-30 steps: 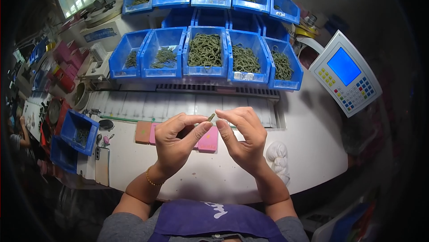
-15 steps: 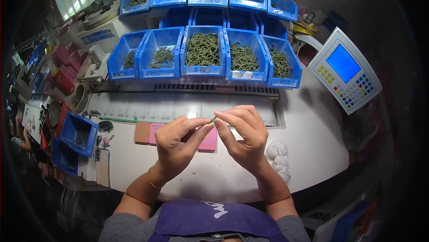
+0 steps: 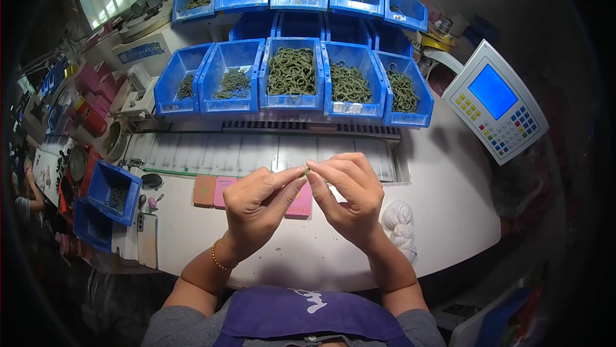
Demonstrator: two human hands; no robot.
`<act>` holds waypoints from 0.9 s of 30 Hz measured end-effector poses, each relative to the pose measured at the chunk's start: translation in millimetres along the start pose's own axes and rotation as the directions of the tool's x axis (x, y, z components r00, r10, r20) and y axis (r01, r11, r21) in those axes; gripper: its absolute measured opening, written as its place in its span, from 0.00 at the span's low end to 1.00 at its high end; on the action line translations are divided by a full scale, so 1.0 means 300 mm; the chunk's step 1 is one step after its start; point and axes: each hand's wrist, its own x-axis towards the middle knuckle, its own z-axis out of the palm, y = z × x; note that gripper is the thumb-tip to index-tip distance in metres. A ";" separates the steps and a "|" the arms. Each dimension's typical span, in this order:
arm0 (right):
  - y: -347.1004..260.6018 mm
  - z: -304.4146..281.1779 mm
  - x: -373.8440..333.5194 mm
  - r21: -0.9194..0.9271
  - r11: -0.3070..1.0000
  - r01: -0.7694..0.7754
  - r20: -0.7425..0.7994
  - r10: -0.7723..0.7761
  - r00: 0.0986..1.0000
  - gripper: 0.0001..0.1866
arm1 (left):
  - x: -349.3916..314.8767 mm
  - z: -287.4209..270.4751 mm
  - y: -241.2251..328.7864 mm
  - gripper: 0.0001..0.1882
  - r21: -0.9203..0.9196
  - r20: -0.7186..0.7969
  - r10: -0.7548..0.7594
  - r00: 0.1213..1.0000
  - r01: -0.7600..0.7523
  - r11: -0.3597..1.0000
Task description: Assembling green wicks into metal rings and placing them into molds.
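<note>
Above the worktable, my left hand (image 3: 258, 203) and my right hand (image 3: 351, 193) meet fingertip to fingertip. Between them they pinch a small green piece (image 3: 307, 172), mostly covered by the thumbs and index fingers; its full shape does not show. Its colour matches the green rings (image 3: 292, 71) heaped in the middle blue bin. Behind my hands, partly hidden, a pink block (image 3: 299, 204) rests on the white tabletop. A second pink block (image 3: 222, 186) and a brown block (image 3: 205, 190) lie beside my left hand.
Two tiers of blue bins (image 3: 176, 100) rise at the back. On the right stands a tilted keypad panel (image 3: 497, 100) with a blue screen. A knotted white cloth bundle (image 3: 401, 228) lies near my right wrist. At left are a phone (image 3: 147, 240) and stacked blue bins (image 3: 96, 225).
Both hands stay nearly in place, with small finger shifts. The green piece has been turned, and less of it shows between the fingertips.
</note>
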 end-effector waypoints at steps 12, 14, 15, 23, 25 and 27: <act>0.002 0.001 -0.004 -0.003 1.000 -0.010 0.006 0.010 1.000 0.13 | -0.001 0.001 0.007 0.12 0.009 0.005 -0.021 1.000 0.021 1.000; 0.003 0.001 -0.003 0.003 1.000 0.001 0.007 -0.001 1.000 0.13 | -0.002 0.001 -0.004 0.14 0.027 0.005 0.012 1.000 -0.012 1.000; 0.002 0.000 -0.003 0.003 1.000 0.000 0.007 0.000 1.000 0.13 | -0.002 0.001 -0.009 0.16 0.045 0.005 0.043 0.999 -0.044 0.998; -0.001 0.000 -0.006 0.007 0.999 -0.037 0.026 0.037 0.999 0.11 | -0.002 0.001 0.005 0.12 -0.023 0.013 -0.057 0.998 0.058 0.998; -0.002 0.000 -0.005 0.009 0.999 -0.036 0.026 0.035 0.999 0.11 | -0.001 0.000 0.006 0.11 -0.043 0.018 -0.078 0.997 0.078 0.996; -0.002 0.001 -0.005 0.011 0.999 -0.034 0.026 0.033 0.999 0.11 | -0.003 -0.002 0.005 0.10 -0.062 0.024 -0.118 0.993 0.119 0.991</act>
